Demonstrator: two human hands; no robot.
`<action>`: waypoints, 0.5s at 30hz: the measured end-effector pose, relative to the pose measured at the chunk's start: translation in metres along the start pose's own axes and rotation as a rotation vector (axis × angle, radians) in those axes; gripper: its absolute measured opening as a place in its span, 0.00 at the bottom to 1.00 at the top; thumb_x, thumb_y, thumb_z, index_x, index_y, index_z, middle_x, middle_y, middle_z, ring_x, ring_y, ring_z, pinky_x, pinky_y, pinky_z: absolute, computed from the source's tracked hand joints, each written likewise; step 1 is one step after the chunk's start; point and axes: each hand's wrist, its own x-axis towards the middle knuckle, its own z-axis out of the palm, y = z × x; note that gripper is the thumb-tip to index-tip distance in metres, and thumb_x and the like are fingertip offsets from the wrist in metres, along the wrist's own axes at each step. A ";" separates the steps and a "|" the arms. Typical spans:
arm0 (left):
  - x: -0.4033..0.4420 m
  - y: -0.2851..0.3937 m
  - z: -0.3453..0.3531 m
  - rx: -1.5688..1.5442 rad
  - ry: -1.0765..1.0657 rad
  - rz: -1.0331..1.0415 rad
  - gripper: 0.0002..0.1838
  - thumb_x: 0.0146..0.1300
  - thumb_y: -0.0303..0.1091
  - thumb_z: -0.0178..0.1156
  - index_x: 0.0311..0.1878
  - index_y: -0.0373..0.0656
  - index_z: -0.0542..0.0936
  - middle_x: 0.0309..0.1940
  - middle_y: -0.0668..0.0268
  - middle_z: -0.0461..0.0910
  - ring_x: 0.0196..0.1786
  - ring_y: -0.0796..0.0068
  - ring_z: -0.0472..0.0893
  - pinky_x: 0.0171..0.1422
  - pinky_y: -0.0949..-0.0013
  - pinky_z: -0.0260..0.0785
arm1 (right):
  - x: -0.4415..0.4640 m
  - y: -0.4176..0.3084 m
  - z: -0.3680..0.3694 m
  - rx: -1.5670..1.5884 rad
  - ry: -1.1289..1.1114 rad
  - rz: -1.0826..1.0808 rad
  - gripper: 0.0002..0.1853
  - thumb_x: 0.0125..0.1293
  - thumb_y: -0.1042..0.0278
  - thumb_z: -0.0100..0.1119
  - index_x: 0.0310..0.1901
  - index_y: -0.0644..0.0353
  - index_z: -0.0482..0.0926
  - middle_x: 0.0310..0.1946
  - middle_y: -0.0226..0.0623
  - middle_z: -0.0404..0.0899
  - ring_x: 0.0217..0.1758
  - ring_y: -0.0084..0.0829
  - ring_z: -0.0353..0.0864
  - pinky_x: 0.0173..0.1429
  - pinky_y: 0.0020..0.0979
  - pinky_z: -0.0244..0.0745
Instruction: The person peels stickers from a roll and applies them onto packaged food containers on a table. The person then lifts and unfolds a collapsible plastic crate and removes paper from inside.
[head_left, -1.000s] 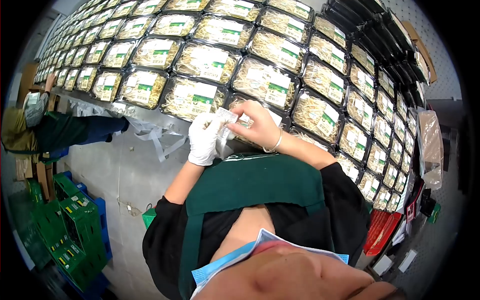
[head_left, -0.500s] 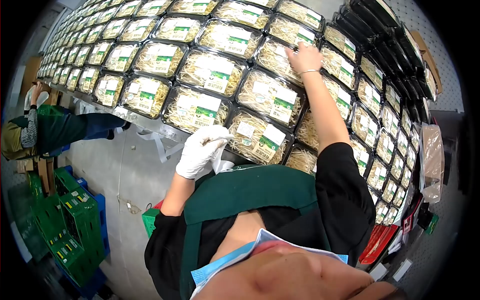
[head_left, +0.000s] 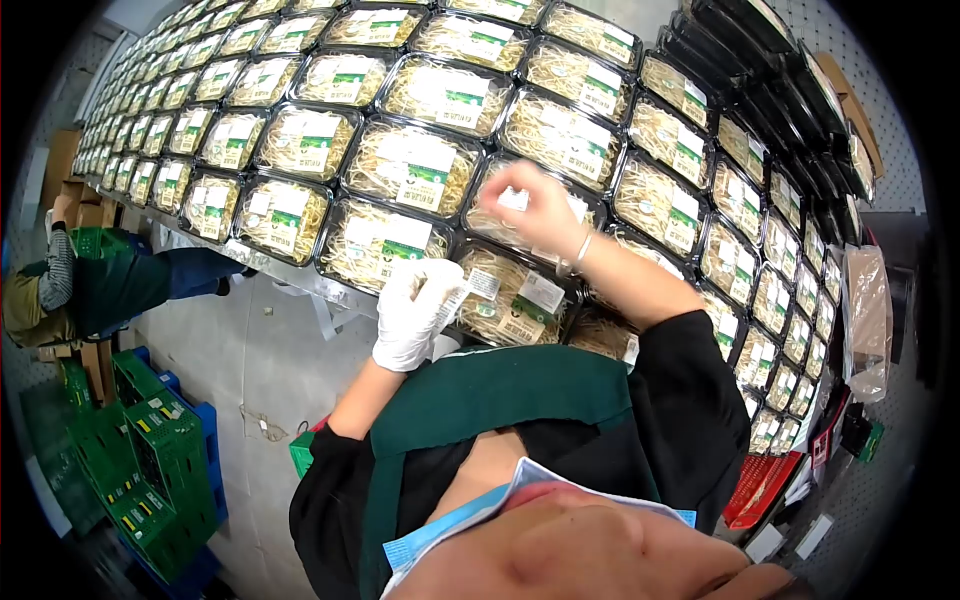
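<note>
My left hand (head_left: pixel 415 312), in a white glove, is closed on a strip of printed labels (head_left: pixel 453 303) at the table's near edge. Beside it lies a clear-lidded black tray of bean sprouts (head_left: pixel 500 318) with a small white label and a green-and-white one. My bare right hand (head_left: pixel 535 210), blurred by motion, hovers over another sprout tray (head_left: pixel 590 232). Its curved fingers look apart, with that tray's small white label showing between them. Further sprout trays (head_left: pixel 417 170) stand in close rows around both hands.
Tall stacks of black trays (head_left: pixel 800 110) stand at the right. Green crates (head_left: pixel 165 440) are piled on a blue pallet on the floor at the left. A co-worker in a green apron (head_left: pixel 120 285) stands at the left by the table. A red crate (head_left: pixel 762 490) is at lower right.
My right hand has drawn back from a farther tray toward my left hand. The left hand has turned slightly, so the printed label strip shows more clearly.
</note>
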 end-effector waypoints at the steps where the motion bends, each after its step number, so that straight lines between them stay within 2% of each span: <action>1: 0.004 0.003 -0.003 -0.036 -0.011 -0.032 0.09 0.56 0.24 0.53 0.41 0.34 0.73 0.31 0.65 0.76 0.33 0.81 0.74 0.37 0.78 0.67 | 0.014 0.003 -0.011 0.081 -0.116 0.176 0.08 0.49 0.69 0.63 0.29 0.59 0.74 0.25 0.31 0.74 0.30 0.25 0.73 0.38 0.26 0.69; 2: 0.007 0.005 -0.008 -0.072 -0.009 -0.065 0.11 0.57 0.25 0.51 0.44 0.34 0.72 0.33 0.65 0.76 0.33 0.81 0.74 0.38 0.78 0.67 | 0.025 0.001 -0.018 0.168 -0.243 0.351 0.09 0.50 0.69 0.63 0.30 0.60 0.73 0.27 0.30 0.74 0.32 0.22 0.73 0.38 0.24 0.68; 4: 0.017 -0.010 -0.017 0.260 0.166 0.294 0.13 0.59 0.25 0.49 0.47 0.33 0.71 0.36 0.64 0.75 0.35 0.82 0.73 0.37 0.79 0.67 | 0.021 -0.009 -0.003 0.118 -0.484 0.136 0.14 0.47 0.66 0.66 0.34 0.60 0.74 0.27 0.30 0.74 0.32 0.23 0.73 0.38 0.25 0.69; 5: 0.014 -0.008 -0.017 0.090 0.175 0.165 0.14 0.59 0.25 0.50 0.49 0.33 0.70 0.37 0.64 0.74 0.34 0.82 0.73 0.37 0.79 0.66 | 0.012 -0.010 0.013 0.161 -0.506 0.092 0.14 0.47 0.66 0.66 0.34 0.60 0.74 0.28 0.32 0.74 0.32 0.24 0.73 0.38 0.26 0.69; 6: 0.017 -0.003 -0.009 0.081 0.236 0.235 0.12 0.58 0.24 0.50 0.46 0.33 0.72 0.34 0.66 0.74 0.32 0.83 0.72 0.36 0.80 0.66 | 0.003 -0.012 0.028 0.198 -0.521 0.047 0.14 0.46 0.66 0.66 0.35 0.59 0.75 0.28 0.33 0.74 0.31 0.26 0.73 0.37 0.27 0.69; 8: 0.018 -0.009 -0.015 0.030 0.231 0.200 0.09 0.56 0.22 0.51 0.41 0.35 0.74 0.31 0.67 0.74 0.31 0.84 0.71 0.34 0.79 0.65 | -0.002 -0.019 0.040 0.093 -0.465 -0.002 0.11 0.48 0.68 0.64 0.33 0.59 0.76 0.27 0.34 0.75 0.31 0.29 0.73 0.37 0.28 0.69; 9: 0.017 -0.008 -0.013 0.032 0.234 0.200 0.09 0.56 0.22 0.51 0.41 0.35 0.74 0.31 0.67 0.74 0.31 0.84 0.71 0.34 0.79 0.65 | -0.005 -0.019 0.043 0.093 -0.353 -0.077 0.09 0.48 0.68 0.63 0.30 0.59 0.76 0.26 0.33 0.76 0.30 0.30 0.74 0.36 0.28 0.69; 11: 0.015 -0.006 -0.005 0.130 0.323 0.374 0.05 0.55 0.21 0.53 0.35 0.37 0.74 0.28 0.68 0.74 0.30 0.85 0.70 0.32 0.79 0.64 | -0.011 -0.016 0.044 0.141 -0.176 -0.150 0.04 0.49 0.69 0.61 0.27 0.58 0.78 0.25 0.30 0.77 0.29 0.30 0.75 0.35 0.29 0.69; 12: 0.015 -0.011 -0.006 0.128 0.300 0.375 0.05 0.55 0.21 0.53 0.35 0.37 0.74 0.28 0.68 0.74 0.30 0.85 0.70 0.32 0.79 0.64 | -0.012 -0.016 0.041 0.127 -0.158 -0.145 0.04 0.49 0.69 0.61 0.27 0.58 0.78 0.25 0.30 0.77 0.29 0.30 0.75 0.35 0.29 0.69; 14: 0.013 -0.025 -0.012 0.043 0.277 0.276 0.03 0.54 0.22 0.55 0.32 0.38 0.74 0.29 0.66 0.74 0.30 0.83 0.71 0.33 0.78 0.65 | -0.014 -0.018 0.029 0.204 -0.262 -0.073 0.04 0.49 0.69 0.62 0.27 0.56 0.79 0.25 0.30 0.77 0.31 0.29 0.75 0.36 0.29 0.69; 15: 0.012 -0.019 -0.010 0.130 0.190 0.258 0.01 0.53 0.23 0.56 0.29 0.39 0.74 0.30 0.65 0.74 0.31 0.81 0.72 0.34 0.77 0.65 | -0.014 -0.015 0.023 0.235 -0.270 -0.012 0.03 0.49 0.73 0.62 0.27 0.57 0.78 0.26 0.32 0.76 0.29 0.27 0.73 0.35 0.26 0.68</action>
